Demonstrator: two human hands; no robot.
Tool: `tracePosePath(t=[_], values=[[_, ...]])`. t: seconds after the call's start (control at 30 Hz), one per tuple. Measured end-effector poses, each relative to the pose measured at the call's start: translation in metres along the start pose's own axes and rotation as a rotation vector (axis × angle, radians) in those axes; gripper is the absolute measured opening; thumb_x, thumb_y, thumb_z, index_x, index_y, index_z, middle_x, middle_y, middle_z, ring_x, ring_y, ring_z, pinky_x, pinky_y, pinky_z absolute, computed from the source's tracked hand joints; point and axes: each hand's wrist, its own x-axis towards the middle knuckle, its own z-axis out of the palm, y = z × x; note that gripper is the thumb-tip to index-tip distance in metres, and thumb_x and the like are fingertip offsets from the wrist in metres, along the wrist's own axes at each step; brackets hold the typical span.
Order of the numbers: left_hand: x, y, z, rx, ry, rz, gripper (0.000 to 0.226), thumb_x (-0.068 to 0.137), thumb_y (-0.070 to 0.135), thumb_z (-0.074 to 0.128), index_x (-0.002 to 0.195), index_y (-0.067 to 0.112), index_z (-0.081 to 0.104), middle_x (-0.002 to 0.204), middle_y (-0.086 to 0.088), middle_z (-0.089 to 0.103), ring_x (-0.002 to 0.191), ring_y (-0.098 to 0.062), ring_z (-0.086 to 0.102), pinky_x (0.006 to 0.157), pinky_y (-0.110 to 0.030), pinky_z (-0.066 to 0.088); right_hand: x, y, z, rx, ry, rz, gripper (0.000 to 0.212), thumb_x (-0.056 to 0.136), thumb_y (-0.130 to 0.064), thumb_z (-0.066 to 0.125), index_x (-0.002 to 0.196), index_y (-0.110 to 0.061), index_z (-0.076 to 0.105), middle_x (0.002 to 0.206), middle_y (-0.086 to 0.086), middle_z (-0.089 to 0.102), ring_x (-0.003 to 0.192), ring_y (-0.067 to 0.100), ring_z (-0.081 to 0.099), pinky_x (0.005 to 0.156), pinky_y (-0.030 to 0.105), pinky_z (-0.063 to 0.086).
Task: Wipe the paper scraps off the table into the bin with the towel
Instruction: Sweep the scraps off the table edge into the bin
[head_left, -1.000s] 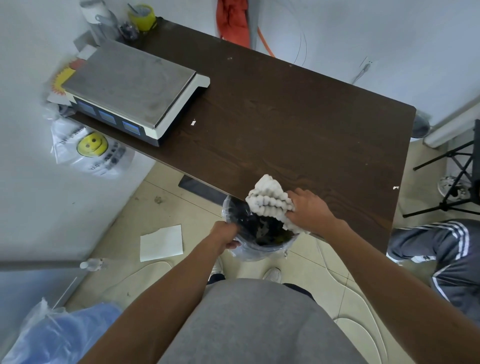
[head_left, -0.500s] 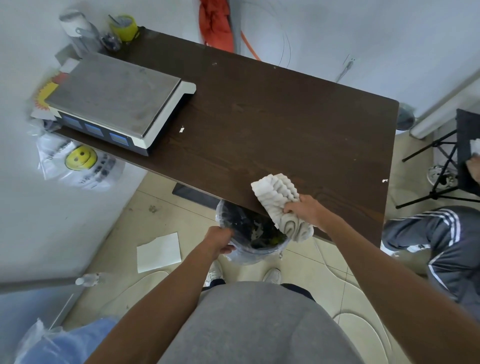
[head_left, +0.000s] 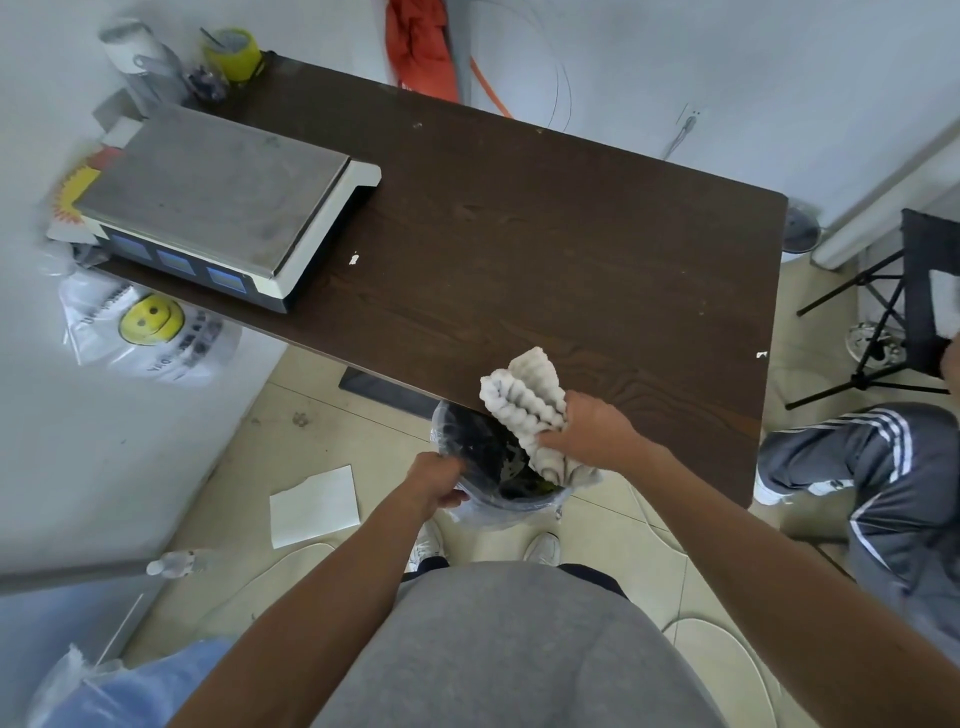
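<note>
Dark wood table (head_left: 545, 249), 2 scraps (head_left: 354, 259), right hand (head_left: 592, 431) gripping towel (head_left: 524, 405), left hand (head_left: 434, 480) clutching bin (head_left: 467, 441)

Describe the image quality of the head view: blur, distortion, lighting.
Head view: wide-angle distortion bows the table edges and walls; motion blur smears the far-left clutter and yellow cup; the towel, right hand and left hand on the bin stay fairly sharp; lighting soft, even, no harsh glare.
</note>
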Motion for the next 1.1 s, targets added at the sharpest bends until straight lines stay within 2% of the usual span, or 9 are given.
tracePosePath(t=[0.1, 0.2, 0.37, 0.5, 0.63, 0.77, 1.0, 1.1], values=[[-0.002, 0.0, 0.001, 0.006, -0.002, 0.001, 0.024, 0.096, 0.013, 0.053, 0.107, -0.001, 0.068, 0.101, -0.016, 0.075, 0.072, -0.023, 0.078, 0.057, -0.025, 0.061, -0.005, -0.01, 0.006, -0.076, 0.17, -0.083, 0.046, 0.086, -0.047, 0.065, 0.111, -0.011, 0.05, 0.104, 0.002, 0.054, 0.091, 0.022, 0.058, 0.07, 0.034, 0.044], [-0.002, -0.001, 0.001, 0.009, -0.004, -0.004, 0.023, 0.096, 0.013, 0.053, 0.108, -0.001, 0.067, 0.101, -0.016, 0.075, 0.067, -0.021, 0.077, 0.055, -0.024, 0.059, -0.01, -0.016, 0.013, -0.178, 0.229, -0.151, 0.042, 0.089, -0.043, 0.064, 0.11, -0.011, 0.047, 0.105, 0.004, 0.053, 0.093, 0.022, 0.059, 0.065, 0.032, 0.042], [-0.003, -0.003, 0.001, 0.011, 0.0, -0.01, 0.023, 0.097, 0.015, 0.054, 0.111, 0.0, 0.065, 0.102, -0.015, 0.074, 0.068, -0.021, 0.077, 0.055, -0.024, 0.059, -0.016, -0.018, 0.014, -0.193, 0.333, -0.179, 0.042, 0.085, -0.035, 0.07, 0.11, -0.012, 0.046, 0.103, 0.002, 0.051, 0.089, 0.018, 0.054, 0.058, 0.032, 0.047], [-0.003, -0.004, 0.002, 0.029, 0.003, -0.01, 0.026, 0.097, 0.015, 0.052, 0.114, 0.0, 0.064, 0.106, -0.015, 0.073, 0.068, -0.02, 0.077, 0.055, -0.024, 0.059, -0.012, -0.008, 0.012, -0.321, 0.268, -0.129, 0.037, 0.086, -0.021, 0.066, 0.115, -0.013, 0.044, 0.107, 0.002, 0.049, 0.092, 0.02, 0.056, 0.055, 0.029, 0.042], [-0.003, -0.004, 0.002, 0.047, 0.012, -0.005, 0.027, 0.096, 0.014, 0.053, 0.114, -0.001, 0.065, 0.106, -0.015, 0.073, 0.064, -0.02, 0.076, 0.05, -0.023, 0.056, -0.009, -0.008, 0.004, -0.323, 0.302, -0.077, 0.046, 0.085, -0.029, 0.072, 0.118, -0.012, 0.044, 0.107, 0.003, 0.05, 0.092, 0.019, 0.055, 0.055, 0.029, 0.04], [-0.003, -0.005, 0.002, 0.053, 0.02, -0.006, 0.026, 0.094, 0.014, 0.057, 0.115, 0.0, 0.065, 0.105, -0.015, 0.072, 0.059, -0.019, 0.075, 0.051, -0.023, 0.056, -0.009, 0.004, 0.003, -0.367, 0.311, -0.054, 0.043, 0.086, -0.027, 0.071, 0.117, -0.011, 0.044, 0.105, 0.003, 0.05, 0.089, 0.019, 0.055, 0.054, 0.028, 0.039], [-0.003, -0.004, 0.003, 0.058, 0.003, 0.012, 0.024, 0.097, 0.015, 0.055, 0.115, 0.002, 0.064, 0.107, -0.013, 0.071, 0.066, -0.019, 0.076, 0.056, -0.024, 0.06, -0.004, 0.021, -0.013, -0.308, 0.342, 0.014, 0.041, 0.087, -0.035, 0.068, 0.111, -0.012, 0.044, 0.104, 0.004, 0.052, 0.087, 0.021, 0.056, 0.056, 0.032, 0.042], [-0.003, -0.004, 0.005, 0.062, 0.0, 0.012, 0.024, 0.098, 0.017, 0.056, 0.115, 0.002, 0.064, 0.109, -0.013, 0.071, 0.068, -0.019, 0.076, 0.053, -0.023, 0.057, -0.003, 0.031, -0.02, -0.259, 0.374, 0.018, 0.042, 0.086, -0.035, 0.069, 0.111, -0.011, 0.045, 0.104, 0.005, 0.052, 0.09, 0.023, 0.057, 0.059, 0.033, 0.043]])
